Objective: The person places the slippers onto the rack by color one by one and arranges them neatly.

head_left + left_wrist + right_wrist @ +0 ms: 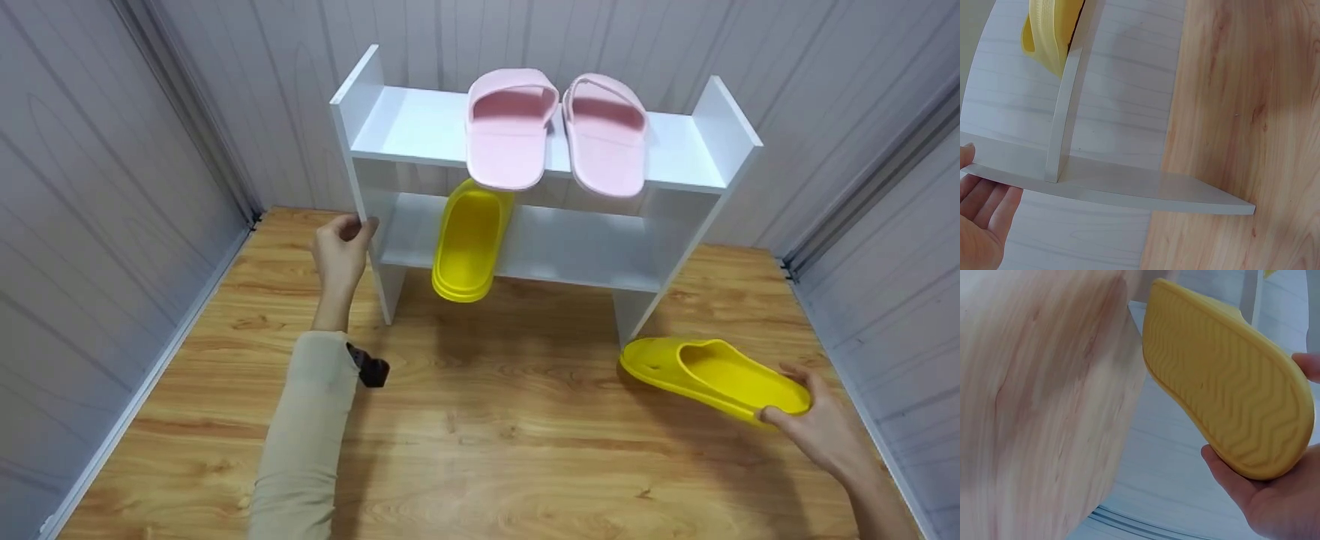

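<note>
A white two-tier shoe rack (585, 240) stands by the back wall. My left hand (341, 251) pinches the front edge of its left side panel, thumb inside and fingers outside in the left wrist view (985, 219). At the lower right, my right hand (821, 427) grips a yellow slipper (739, 379) by its heel, toe pointing toward the rack's right leg. The right wrist view shows that slipper's zigzag-patterned sole (1224, 382). Another yellow slipper (469, 247) sits on the lower shelf, left of centre, its heel jutting past the front edge.
Two pink slippers (510, 142) lie side by side on the upper shelf, heels over its front edge. Wood-grain flooring (480, 442) spreads before the rack. Pale panelled walls (97, 210) stand left, right and behind. A small black device (370, 367) is at my left sleeve.
</note>
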`<state>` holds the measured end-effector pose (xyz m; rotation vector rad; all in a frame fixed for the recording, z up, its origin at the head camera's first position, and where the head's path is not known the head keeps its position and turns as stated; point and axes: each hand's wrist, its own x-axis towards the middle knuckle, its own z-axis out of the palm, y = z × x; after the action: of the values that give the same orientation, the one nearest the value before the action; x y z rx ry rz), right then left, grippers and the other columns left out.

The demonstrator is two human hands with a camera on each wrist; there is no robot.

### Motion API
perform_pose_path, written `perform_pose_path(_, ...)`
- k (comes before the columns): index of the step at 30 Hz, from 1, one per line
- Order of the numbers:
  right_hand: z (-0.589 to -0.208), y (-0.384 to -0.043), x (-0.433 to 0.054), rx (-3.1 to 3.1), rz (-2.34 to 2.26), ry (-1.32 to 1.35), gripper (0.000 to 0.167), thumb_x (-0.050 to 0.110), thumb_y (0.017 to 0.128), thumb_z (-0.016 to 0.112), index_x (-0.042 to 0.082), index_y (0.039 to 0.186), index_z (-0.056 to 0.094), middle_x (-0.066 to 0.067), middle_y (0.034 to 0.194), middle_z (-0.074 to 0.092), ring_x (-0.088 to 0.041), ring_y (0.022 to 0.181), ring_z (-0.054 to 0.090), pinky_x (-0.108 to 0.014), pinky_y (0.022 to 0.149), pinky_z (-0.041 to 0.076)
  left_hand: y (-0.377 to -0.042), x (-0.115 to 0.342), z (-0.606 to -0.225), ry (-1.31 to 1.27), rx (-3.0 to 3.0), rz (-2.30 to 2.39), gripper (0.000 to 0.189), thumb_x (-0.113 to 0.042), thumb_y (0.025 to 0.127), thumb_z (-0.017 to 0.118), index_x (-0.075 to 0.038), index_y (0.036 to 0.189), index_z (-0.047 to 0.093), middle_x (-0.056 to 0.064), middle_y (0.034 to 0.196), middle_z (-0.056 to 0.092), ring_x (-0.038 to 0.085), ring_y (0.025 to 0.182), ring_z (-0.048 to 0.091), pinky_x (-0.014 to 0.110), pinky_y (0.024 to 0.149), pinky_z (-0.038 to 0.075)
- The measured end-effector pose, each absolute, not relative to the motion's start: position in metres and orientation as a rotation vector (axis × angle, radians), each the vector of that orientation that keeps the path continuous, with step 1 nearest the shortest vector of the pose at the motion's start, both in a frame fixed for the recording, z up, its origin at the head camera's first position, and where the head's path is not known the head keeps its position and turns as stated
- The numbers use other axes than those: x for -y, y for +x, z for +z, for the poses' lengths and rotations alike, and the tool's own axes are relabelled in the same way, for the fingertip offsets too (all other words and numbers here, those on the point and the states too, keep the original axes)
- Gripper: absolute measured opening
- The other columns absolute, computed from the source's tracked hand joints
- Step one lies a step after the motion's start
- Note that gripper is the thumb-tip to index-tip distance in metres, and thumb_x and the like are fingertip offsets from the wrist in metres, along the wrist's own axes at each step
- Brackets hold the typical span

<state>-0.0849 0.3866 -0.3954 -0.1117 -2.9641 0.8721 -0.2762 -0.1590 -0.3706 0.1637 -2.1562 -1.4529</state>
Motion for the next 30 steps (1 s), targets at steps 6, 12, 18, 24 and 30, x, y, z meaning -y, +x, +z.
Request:
perform_pose_path(6, -0.393, -0.085, -0.380, 2.940, 1.045, 0.014, 0.064, 0.012, 0.078, 0.064, -0.004, 0.129, 0.029, -0.026, 0.120, 0.040, -0.017, 0.082, 0.044, -0.020, 0.061, 0.040, -0.277, 0.159, -0.371, 0.154, 2.155, -1.454, 0.021, -0.015, 0.081, 0.064, 0.003, 0.090, 0.067, 0.012, 0.083, 0.065, 0.017, 0.073, 0.059, 0.024, 0.063, 0.045)
perform_pose_path(12, -0.389, -0.082, -0.370, 2.909, 1.145, 0.096, 0.062, 0.006, 0.078, 0.063, -0.001, 0.130, 0.030, -0.021, 0.121, 0.040, -0.010, 0.083, 0.045, -0.018, 0.064, 0.041, -0.276, 0.158, -0.369, 0.155, 2.168, -1.441, 0.020, -0.015, 0.081, 0.063, 0.003, 0.090, 0.066, 0.012, 0.082, 0.065, 0.016, 0.073, 0.058, 0.023, 0.063, 0.044)
perform_pose_path(18, -0.388, -0.078, -0.358, 2.708, 1.394, 0.253, 0.058, -0.006, 0.075, 0.060, -0.004, 0.127, 0.034, -0.007, 0.119, 0.042, -0.010, 0.086, 0.047, -0.017, 0.067, 0.044, -0.276, 0.159, -0.370, 0.154, 2.166, -1.452, 0.021, -0.015, 0.081, 0.063, 0.003, 0.090, 0.066, 0.012, 0.083, 0.064, 0.017, 0.074, 0.059, 0.024, 0.064, 0.045)
perform_pose_path(24, -0.388, -0.080, -0.350, 2.383, 1.764, 0.370, 0.060, -0.020, 0.069, 0.051, -0.008, 0.125, 0.036, -0.011, 0.116, 0.045, -0.016, 0.086, 0.050, -0.019, 0.066, 0.046, -0.276, 0.159, -0.370, 0.156, 2.171, -1.453, 0.021, -0.015, 0.081, 0.063, 0.003, 0.090, 0.066, 0.012, 0.083, 0.064, 0.016, 0.073, 0.058, 0.024, 0.064, 0.044)
perform_pose_path(30, -0.390, -0.086, -0.344, 2.170, 1.913, 0.467, 0.061, -0.023, 0.067, 0.046, -0.011, 0.125, 0.034, -0.017, 0.117, 0.044, -0.018, 0.088, 0.050, -0.020, 0.069, 0.046, -0.276, 0.159, -0.370, 0.159, 2.170, -1.457, 0.021, -0.016, 0.081, 0.063, 0.003, 0.090, 0.066, 0.012, 0.082, 0.064, 0.016, 0.071, 0.057, 0.022, 0.062, 0.043)
